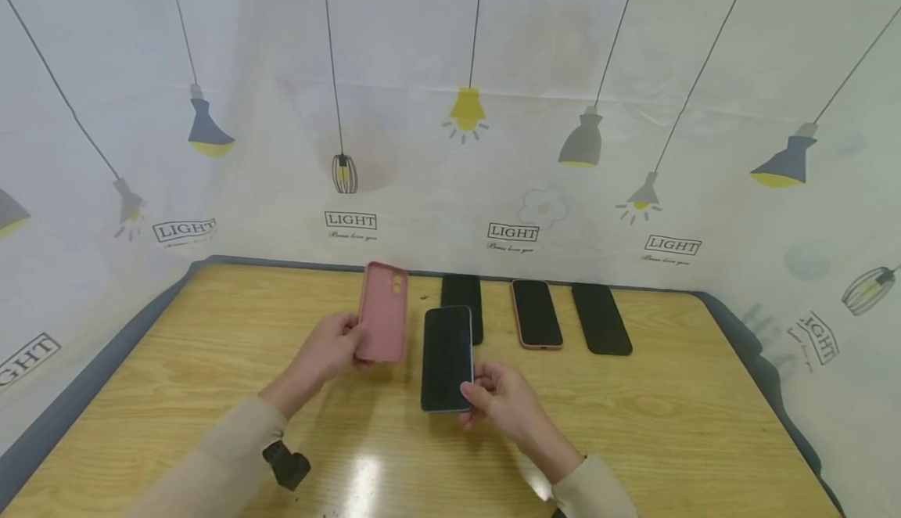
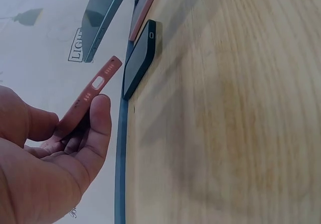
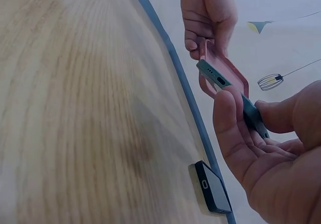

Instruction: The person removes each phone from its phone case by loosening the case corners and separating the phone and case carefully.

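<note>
A pink phone case (image 1: 383, 313), its hollow inside facing me, is pinched along its left edge by my left hand (image 1: 336, 346). In the left wrist view the end of the case (image 2: 90, 96) shows a port cutout between thumb and fingers. My right hand (image 1: 501, 402) grips a smartphone (image 1: 446, 357) by its lower right edge, dark screen towards me. The right wrist view shows the phone's bottom edge (image 3: 215, 76) with its charging port. Case and phone are held up above the table, side by side with a gap in the head view.
Behind the held phone lies a black-cased phone (image 1: 462, 299), partly covered by it. To its right are a phone with a pink rim (image 1: 537, 314) and another black phone (image 1: 601, 318). The wooden table (image 1: 669, 424) ends at a printed curtain (image 1: 422, 189).
</note>
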A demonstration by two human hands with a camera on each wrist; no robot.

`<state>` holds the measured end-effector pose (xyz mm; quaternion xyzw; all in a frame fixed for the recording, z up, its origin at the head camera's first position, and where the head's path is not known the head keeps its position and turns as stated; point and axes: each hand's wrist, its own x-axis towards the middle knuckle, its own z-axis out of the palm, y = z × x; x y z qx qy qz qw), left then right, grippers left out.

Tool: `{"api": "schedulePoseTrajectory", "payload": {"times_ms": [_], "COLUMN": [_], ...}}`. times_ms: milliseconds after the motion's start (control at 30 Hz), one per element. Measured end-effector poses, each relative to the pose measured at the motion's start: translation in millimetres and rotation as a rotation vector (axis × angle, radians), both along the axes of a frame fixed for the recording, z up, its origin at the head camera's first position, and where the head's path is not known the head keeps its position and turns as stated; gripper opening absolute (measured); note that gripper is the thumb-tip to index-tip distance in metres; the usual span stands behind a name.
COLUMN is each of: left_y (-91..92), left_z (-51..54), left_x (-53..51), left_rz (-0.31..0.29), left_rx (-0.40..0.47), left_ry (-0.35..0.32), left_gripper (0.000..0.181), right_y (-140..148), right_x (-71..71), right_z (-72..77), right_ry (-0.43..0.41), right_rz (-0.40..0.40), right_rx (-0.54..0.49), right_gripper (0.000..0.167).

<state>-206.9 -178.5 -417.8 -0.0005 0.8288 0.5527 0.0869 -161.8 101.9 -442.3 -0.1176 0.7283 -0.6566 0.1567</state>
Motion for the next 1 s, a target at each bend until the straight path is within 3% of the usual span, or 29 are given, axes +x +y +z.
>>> {"api": "schedulePoseTrajectory", "payload": {"times_ms": [300, 567, 1000], "left_y": [2.3, 4.7, 2.9], "left_z": [5.8, 12.4, 6.8], "left_x": [-15.6, -23.3, -39.3], "left_rz": [0.015, 0.022, 0.052], "left_rx": [-0.036, -0.046, -0.099], "left_ry": [-0.013, -0.007, -0.042], "left_gripper": [0.028, 0.028, 0.031], "right_y": [-3, -6, -13], "right_x": [4.2, 8.0, 14.5], "right_z": [-5.9, -10.3, -17.1], "right_ry": [0.0, -0.009, -0.046], "right_rz": [0.017, 0.03, 0.043], "right_rx": [0.016, 0.02, 0.015], "right_gripper": [0.012, 0.012, 0.009]}}
